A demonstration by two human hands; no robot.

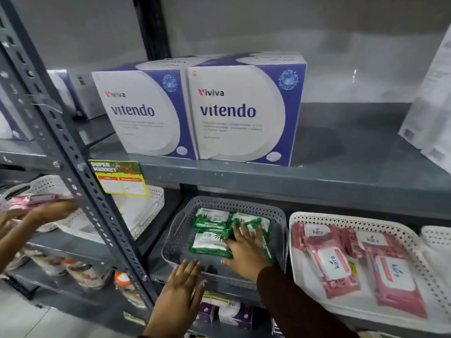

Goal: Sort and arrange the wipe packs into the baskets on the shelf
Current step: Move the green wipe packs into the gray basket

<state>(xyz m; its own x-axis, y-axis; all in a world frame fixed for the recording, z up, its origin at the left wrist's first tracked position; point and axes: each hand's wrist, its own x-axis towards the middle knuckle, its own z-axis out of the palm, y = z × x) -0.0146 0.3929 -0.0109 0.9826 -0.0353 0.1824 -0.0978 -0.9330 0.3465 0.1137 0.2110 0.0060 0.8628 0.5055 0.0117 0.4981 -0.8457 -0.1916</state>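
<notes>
A grey perforated basket (219, 202) sits on the middle shelf and holds several green wipe packs (210, 245). My right hand (246, 247) lies flat on the right-hand green packs with its fingers spread, not closed around any of them. My left hand (180, 289) rests with fingers apart against the basket's front rim and holds nothing. To the right, a white basket (341, 219) contains several pink Kara wipe packs (334, 264). Some green packs are hidden under my right hand.
Two Vitendo boxes (241, 113) stand on the shelf above. A slanted grey upright (80, 191) with a yellow price label (119, 179) divides the bays. Left of it, another person's hands (46, 213) hold a pink pack over a white basket (151, 206).
</notes>
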